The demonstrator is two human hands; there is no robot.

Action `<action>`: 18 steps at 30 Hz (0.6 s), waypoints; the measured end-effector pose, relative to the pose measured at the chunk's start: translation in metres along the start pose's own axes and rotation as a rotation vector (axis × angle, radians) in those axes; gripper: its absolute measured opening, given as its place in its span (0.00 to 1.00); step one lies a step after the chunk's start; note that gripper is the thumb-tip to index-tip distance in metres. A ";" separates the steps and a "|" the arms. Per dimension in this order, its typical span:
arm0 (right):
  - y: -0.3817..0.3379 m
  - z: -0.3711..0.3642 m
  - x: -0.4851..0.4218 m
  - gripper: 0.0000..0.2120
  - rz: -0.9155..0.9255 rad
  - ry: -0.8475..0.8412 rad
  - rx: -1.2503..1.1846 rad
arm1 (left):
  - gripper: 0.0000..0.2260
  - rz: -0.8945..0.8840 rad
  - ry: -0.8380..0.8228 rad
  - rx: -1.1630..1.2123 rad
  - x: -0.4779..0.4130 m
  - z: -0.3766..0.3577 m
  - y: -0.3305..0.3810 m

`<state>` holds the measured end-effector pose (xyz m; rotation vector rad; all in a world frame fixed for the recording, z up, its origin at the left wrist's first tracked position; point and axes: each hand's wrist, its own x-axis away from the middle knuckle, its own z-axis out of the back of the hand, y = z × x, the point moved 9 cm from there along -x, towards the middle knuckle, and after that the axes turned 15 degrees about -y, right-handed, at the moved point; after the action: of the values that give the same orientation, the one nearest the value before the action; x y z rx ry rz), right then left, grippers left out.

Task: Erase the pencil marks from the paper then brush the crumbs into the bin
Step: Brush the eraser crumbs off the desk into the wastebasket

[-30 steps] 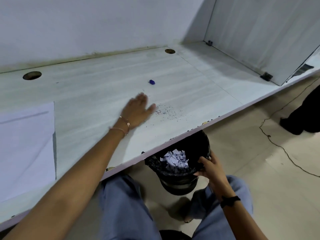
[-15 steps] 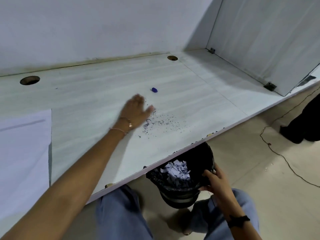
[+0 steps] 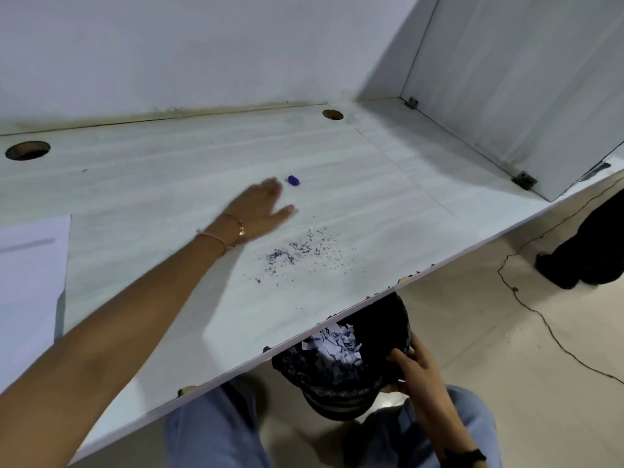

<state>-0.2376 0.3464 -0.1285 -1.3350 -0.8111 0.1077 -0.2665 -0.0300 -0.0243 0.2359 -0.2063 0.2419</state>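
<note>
Dark eraser crumbs point(image 3: 297, 255) lie scattered on the white desk point(image 3: 169, 184), a short way in from its front edge. My left hand point(image 3: 260, 207) is flat and open on the desk, up and left of the crumbs, fingers straight. A small blue eraser point(image 3: 293, 180) lies just beyond its fingertips. Below the desk edge sits a black bin point(image 3: 341, 363) lined with a dark bag and holding torn paper. My right hand point(image 3: 415, 366) grips the bin's right rim. The white paper point(image 3: 30, 282) lies at the far left.
Two round cable holes point(image 3: 27, 150) point(image 3: 332, 114) sit along the back of the desk. A white partition point(image 3: 526, 79) closes the right side. A thin cable point(image 3: 540, 315) runs over the floor, and a dark shape point(image 3: 587, 251) stands at the right. My knees are under the desk.
My left hand has drawn back, up and left from the crumbs, toward the eraser. The crumbs now lie spread nearer the edge. The right hand keeps its hold on the bin.
</note>
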 end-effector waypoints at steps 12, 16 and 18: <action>-0.002 -0.002 0.000 0.19 0.005 -0.006 -0.050 | 0.44 -0.003 -0.055 -0.072 -0.006 -0.003 0.016; -0.004 -0.001 0.001 0.20 0.026 -0.001 -0.062 | 0.42 -0.326 -0.130 -0.271 0.025 -0.030 0.064; -0.005 -0.001 0.001 0.21 0.029 0.003 -0.070 | 0.31 -0.267 -0.045 -0.375 0.023 -0.017 0.055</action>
<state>-0.2381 0.3449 -0.1232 -1.4133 -0.7993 0.1012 -0.2562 0.0309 -0.0240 -0.1042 -0.2581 -0.0694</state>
